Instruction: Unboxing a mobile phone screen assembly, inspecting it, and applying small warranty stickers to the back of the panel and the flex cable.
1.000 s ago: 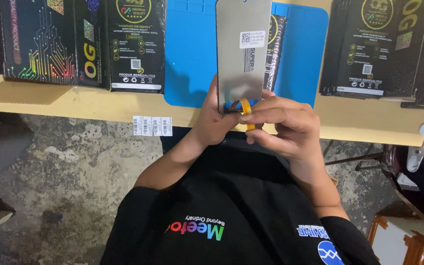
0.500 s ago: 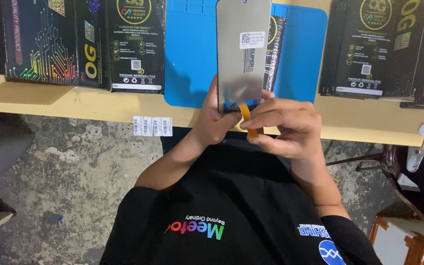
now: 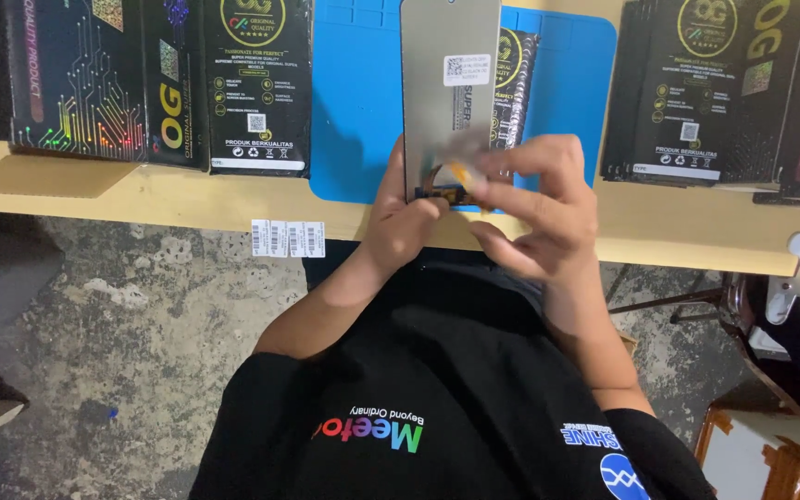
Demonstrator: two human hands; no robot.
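Left hand: your left hand (image 3: pixel 400 218) grips the lower left edge of a flat grey rectangular phone screen panel (image 3: pixel 449 83), thumb curled against its bottom end, holding it upright above the bench edge.
Right hand: your right hand (image 3: pixel 539 208) is pinched at the panel's lower right, fingertips (image 3: pixel 491 179) closed on a small piece at the bottom; motion blur hides exactly what they grasp.
Panel: it stands with its grey back toward you, a small white sticker (image 3: pixel 467 69) near its upper right, and a small orange-yellow flex strip (image 3: pixel 456 174) showing at its bottom end between your hands.
Mat: a blue rubber work mat (image 3: pixel 358 111) lies on the bench directly behind the panel.
Bench: the pale yellow wooden bench top (image 3: pixel 187 199) carries a strip of white barcode labels (image 3: pixel 287 238) stuck on its front edge, left of your left forearm.
Boxes: black printed cardboard boxes (image 3: pixel 155 83) sit left of the mat, another stack of black boxes (image 3: pixel 706 88) sits right of it, and one black box (image 3: pixel 516 83) lies on the mat, partly behind the panel.
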